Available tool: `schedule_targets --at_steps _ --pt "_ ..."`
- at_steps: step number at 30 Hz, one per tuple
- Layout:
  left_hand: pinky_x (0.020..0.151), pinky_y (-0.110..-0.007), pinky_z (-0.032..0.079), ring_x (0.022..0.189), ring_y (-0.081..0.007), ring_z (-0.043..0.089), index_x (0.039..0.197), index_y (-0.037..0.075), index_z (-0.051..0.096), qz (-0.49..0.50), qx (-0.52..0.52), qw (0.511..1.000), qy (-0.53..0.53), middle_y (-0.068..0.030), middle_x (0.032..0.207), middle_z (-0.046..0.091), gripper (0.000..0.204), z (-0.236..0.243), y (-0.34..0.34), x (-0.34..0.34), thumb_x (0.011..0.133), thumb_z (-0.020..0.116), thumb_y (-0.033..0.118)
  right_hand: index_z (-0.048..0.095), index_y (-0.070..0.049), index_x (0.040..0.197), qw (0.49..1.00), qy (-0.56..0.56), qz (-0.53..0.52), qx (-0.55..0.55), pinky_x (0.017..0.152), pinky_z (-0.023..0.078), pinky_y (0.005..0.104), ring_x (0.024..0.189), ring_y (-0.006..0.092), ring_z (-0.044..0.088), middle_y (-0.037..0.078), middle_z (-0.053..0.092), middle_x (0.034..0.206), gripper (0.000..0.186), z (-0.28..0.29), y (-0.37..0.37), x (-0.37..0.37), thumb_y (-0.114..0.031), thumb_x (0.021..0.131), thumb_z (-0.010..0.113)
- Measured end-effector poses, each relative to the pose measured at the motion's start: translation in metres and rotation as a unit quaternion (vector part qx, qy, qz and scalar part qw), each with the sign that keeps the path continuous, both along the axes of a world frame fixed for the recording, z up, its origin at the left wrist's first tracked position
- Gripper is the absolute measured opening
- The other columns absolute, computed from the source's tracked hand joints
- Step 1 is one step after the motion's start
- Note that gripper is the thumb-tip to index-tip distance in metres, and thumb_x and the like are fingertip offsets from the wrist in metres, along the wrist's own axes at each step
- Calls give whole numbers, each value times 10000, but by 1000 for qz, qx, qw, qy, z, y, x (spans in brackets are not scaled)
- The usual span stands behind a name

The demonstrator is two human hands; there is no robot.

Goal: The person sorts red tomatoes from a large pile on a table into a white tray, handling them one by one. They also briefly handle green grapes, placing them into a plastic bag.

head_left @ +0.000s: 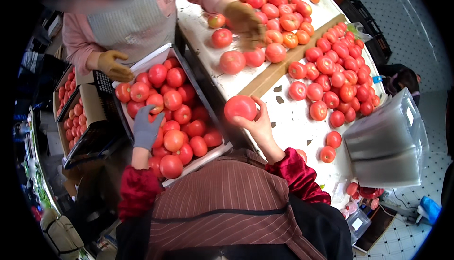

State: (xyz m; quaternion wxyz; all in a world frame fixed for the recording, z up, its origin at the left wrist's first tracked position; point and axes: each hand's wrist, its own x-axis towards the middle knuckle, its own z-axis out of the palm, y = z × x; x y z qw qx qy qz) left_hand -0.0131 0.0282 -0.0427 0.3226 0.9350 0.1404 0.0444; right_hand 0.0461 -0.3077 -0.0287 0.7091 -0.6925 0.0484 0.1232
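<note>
My bare right hand (pixel 260 125) holds a large red tomato (pixel 239 108) just above the near edge of the white table, thumb below it and fingers behind. My left hand (pixel 147 128), in a grey glove, reaches into a dark crate (pixel 226 147) with a pale lining, full of red tomatoes. Its fingers curl around a tomato (pixel 152 117) at the left side of the pile, mostly hidden by the glove. Beside those fingertips lies an orange-red tomato (pixel 155 101).
Across the crate stands a co-worker, one brown-gloved hand (pixel 115 66) at its edge, the other (pixel 246 26) over the table's tomatoes. A wooden strip (pixel 269 81) divides the white table (pixel 288 118). Clear plastic bags (pixel 385 142) stand at right; more tomato boxes (pixel 90 94) at left.
</note>
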Motion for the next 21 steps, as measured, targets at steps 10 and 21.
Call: schedule_targets --at_steps 10,21 --pt "983 -466 365 1128 -396 444 1233 27 483 -34 202 973 110 -222 1215 479 699 -51 17 -39 689 729 393 486 -34 1156 881 -339 -24 -329 826 454 375 954 306 517 138 531 1026 709 29 -22 5 -135 540 823" --pt "1048 -473 309 1216 -395 394 1320 95 387 -149 181 942 239 -207 1273 431 898 -25 30 -34 554 773 361 553 -143 1126 943 98 -289 135 657 437 307 851 154 562 14 601 997 477 -56 -175 75 -397 762 727"
